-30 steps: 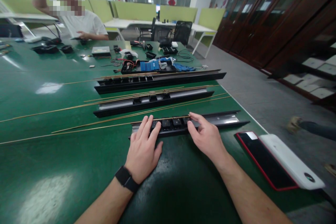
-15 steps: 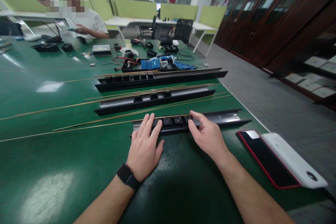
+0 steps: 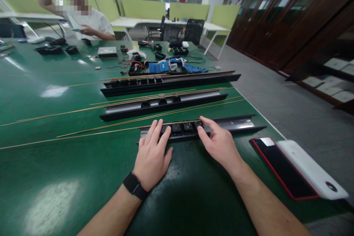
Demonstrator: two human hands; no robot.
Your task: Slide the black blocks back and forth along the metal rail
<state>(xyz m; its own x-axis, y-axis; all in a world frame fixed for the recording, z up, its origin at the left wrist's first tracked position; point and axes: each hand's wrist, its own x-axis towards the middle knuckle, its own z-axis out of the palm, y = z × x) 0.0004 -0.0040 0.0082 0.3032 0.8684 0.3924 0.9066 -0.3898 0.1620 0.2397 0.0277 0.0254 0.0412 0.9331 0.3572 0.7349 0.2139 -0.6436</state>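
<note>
A long black channel (image 3: 240, 123) lies nearest me on the green table, with several small black blocks (image 3: 188, 127) inside it. A thin brass rod (image 3: 110, 132) runs along its far edge and out to the left. My left hand (image 3: 151, 155) lies over the channel's left part with fingers spread, fingertips on the blocks and rod. At the right end of the blocks, my right hand (image 3: 218, 142) has thumb and index finger at the last block and the rod's end. Whether they grip either one is hard to see.
Two more black channels (image 3: 166, 105) with brass rods lie beyond. Farther back are a tray with blue parts (image 3: 159, 67) and small black boxes (image 3: 52, 49). Two phones (image 3: 284, 167) lie at right. A person (image 3: 91, 25) sits across the table holding something flat.
My hands have hardly moved. The person across has shifted the head slightly, and the raised hand now shows beside it.
</note>
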